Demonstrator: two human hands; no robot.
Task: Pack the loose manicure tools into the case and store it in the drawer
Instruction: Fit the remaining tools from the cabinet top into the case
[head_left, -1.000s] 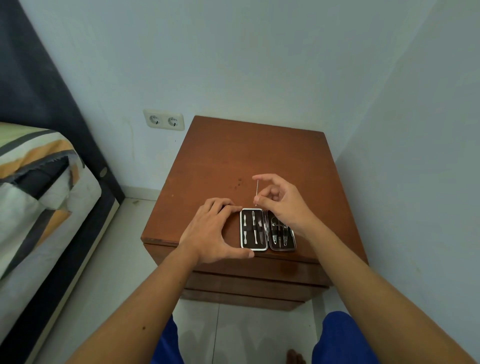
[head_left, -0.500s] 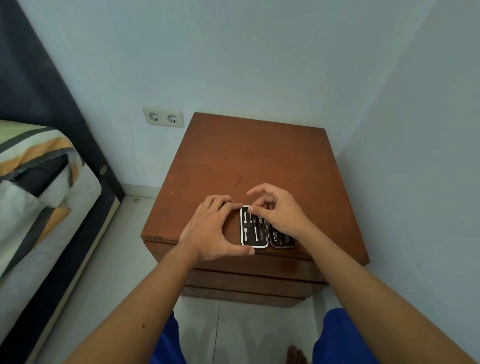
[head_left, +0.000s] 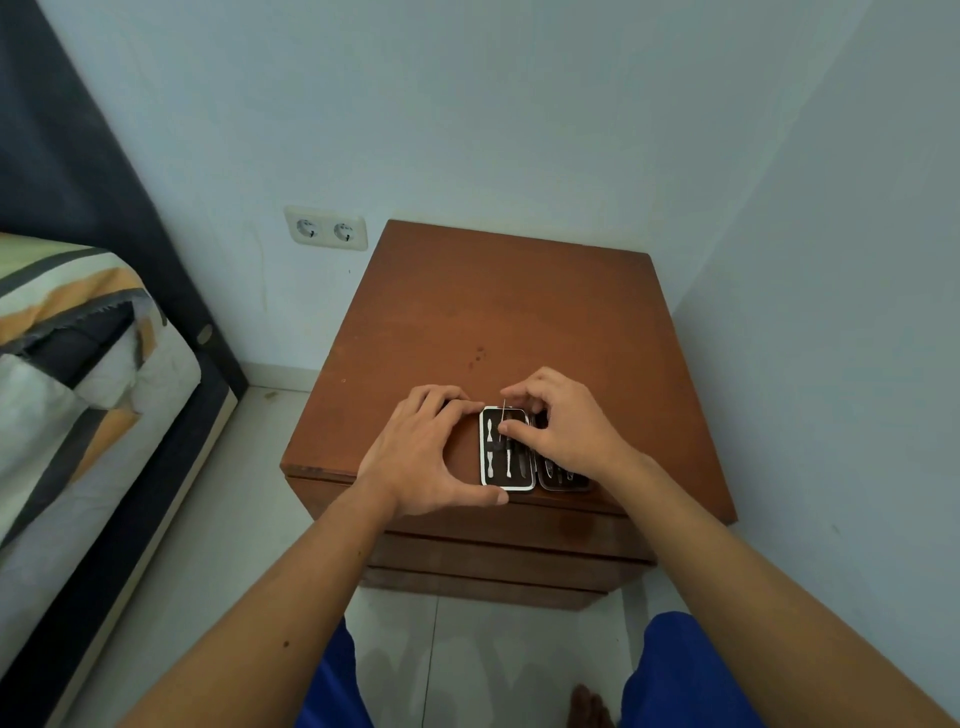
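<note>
A small black manicure case (head_left: 493, 470) with a white rim lies open near the front edge of a brown wooden nightstand (head_left: 509, 317). Several silver tools sit in its two halves. My left hand (head_left: 423, 457) clasps the case's left half, fingers at its far edge and thumb at its near edge. My right hand (head_left: 558, 428) lies over the case's middle and pinches a thin silver tool (head_left: 504, 410), whose tip pokes up past the far rim. Most of the right half is hidden under that hand. Closed drawer fronts (head_left: 498, 551) show below the top.
A bed (head_left: 78, 374) with a striped cover and dark frame stands at the left. Pale walls close in behind and to the right of the nightstand. A double wall socket (head_left: 326, 228) sits left of it. Tiled floor and my blue-clad knees lie below.
My right hand has lowered the thin tool from above the tabletop down onto the case's left half. My left hand has kept its hold on the case.
</note>
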